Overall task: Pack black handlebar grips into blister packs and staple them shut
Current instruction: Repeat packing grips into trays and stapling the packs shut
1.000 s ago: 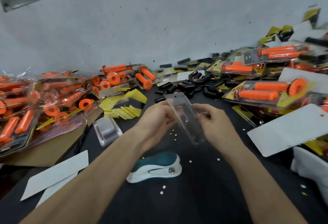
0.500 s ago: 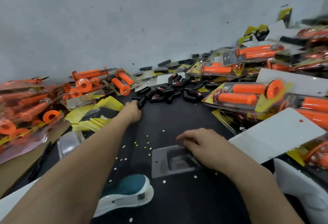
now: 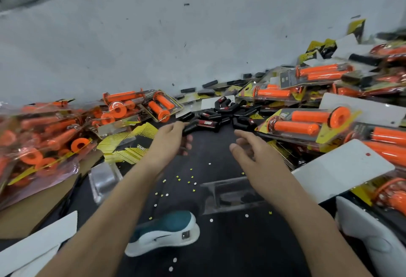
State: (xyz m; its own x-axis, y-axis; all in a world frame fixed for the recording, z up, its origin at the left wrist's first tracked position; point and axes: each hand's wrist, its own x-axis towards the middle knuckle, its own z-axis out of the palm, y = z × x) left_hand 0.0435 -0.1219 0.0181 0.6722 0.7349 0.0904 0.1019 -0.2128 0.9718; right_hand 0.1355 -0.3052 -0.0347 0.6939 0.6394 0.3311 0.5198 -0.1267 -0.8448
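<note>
Grey wall backs a black table [image 3: 219, 254] heaped on both sides with packed orange grips [image 3: 296, 127]. Left hand [image 3: 169, 145] curls round one black grip [image 3: 190, 127] at the near edge of the loose pile [image 3: 226, 112]. Right hand [image 3: 252, 147] hovers beside it, fingers loosely spread, holding nothing. Clear blister pack [image 3: 222, 197] lies on the table under the right forearm, near the stapler [image 3: 167, 232]. Small white and yellow dots [image 3: 209, 163] speckle the table between the arms
</note>
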